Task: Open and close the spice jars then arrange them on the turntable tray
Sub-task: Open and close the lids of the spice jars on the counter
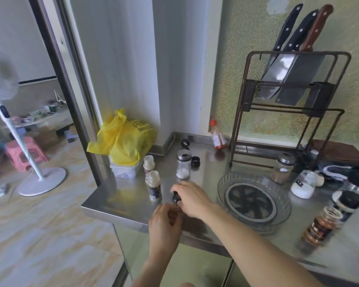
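Several spice jars stand about a steel counter [129, 195], and none is on the turntable tray [286, 206] yet. Largest first: that clear, ribbed tray sits empty toward the right, its dark disc showing through the bottom. Behind it a glass shaker [282, 167] holds brown powder; beside that a squat jar [304, 184] is part filled with white grains. A shaker with a black flip top [183, 164] holds a little white powder. Two slim bottles [154, 186] stand uncapped at the left, and loose black caps [195, 161] lie behind the shaker. At the right edge a blurred jar of reddish spice [321, 224] looks open.

Smallest is the piece in hand: the right hand [192, 198] curls round a small black cap or jar top [177, 198], while the left hand [165, 220] closes on something beneath it that I cannot make out.

Judging by looks, these jars are light, rigid and smooth; the glass ones would break if dropped. Take them round the body, twist at the cap, and keep the open ones upright.
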Available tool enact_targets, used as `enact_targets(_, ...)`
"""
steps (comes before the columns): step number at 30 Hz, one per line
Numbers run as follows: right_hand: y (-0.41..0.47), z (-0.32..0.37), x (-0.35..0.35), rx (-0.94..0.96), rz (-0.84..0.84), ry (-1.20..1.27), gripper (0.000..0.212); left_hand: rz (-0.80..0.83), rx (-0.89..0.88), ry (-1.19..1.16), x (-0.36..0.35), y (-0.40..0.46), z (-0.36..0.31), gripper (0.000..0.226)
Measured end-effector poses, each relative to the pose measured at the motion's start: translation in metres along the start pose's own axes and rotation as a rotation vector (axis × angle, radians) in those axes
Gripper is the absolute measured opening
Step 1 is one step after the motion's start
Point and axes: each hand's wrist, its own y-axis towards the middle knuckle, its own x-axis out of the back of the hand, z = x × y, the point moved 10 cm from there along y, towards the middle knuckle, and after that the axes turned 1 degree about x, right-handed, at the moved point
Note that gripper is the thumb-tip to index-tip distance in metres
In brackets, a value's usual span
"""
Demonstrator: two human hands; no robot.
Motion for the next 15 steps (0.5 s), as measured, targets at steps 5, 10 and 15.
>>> enact_targets(5,-0.035,-0.026,0.056,-0.048,-0.105,0.033,0.038,0.115,0.016,-0.02,-0.016,-0.005,-0.029,0.016)
enact_targets(10,-0.118,-0.098,0.155,-0.19,-0.251,0.079,0.04,0.211,-0.278,-0.117,-0.058,-0.045,-0.146,0.031)
enact_targets(15,-0.22,-0.184,0.216,-0.414,-0.389,0.176,0.035,0.433,-0.449,-0.168,-0.141,-0.101,-0.24,0.064)
